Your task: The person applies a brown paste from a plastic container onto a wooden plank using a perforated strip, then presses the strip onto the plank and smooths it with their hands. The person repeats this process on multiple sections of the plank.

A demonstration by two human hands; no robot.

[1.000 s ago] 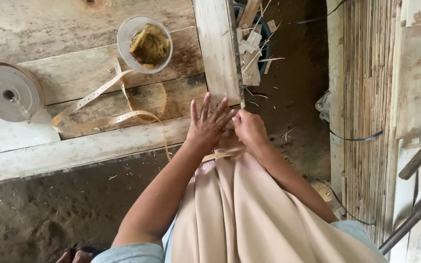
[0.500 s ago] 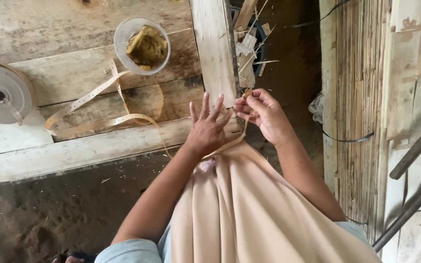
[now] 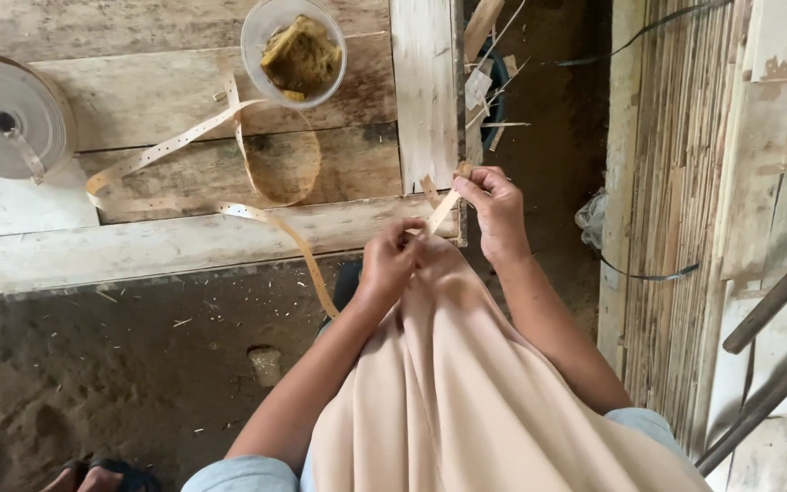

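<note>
hands 2 (image 3: 389, 264) (image 3: 495, 211) | strip 1 (image 3: 270, 223) | roll 1 (image 3: 11, 117) | cup 1 (image 3: 293, 50) | planks several (image 3: 166, 246)

- We see a plank bench (image 3: 166, 246) of pale, worn boards above a dirt floor (image 3: 93, 401).
- On it lie a tape roll (image 3: 6, 117) at the left edge, a looping strip (image 3: 229, 169) mid-board, and a clear cup (image 3: 293, 50) of yellowish stuff.
- An upright board (image 3: 425, 91) crosses the planks.

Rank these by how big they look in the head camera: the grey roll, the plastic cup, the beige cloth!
1. Beige cloth, though it lies closest to the camera.
2. Grey roll.
3. Plastic cup, only slightly smaller than the roll.
</note>
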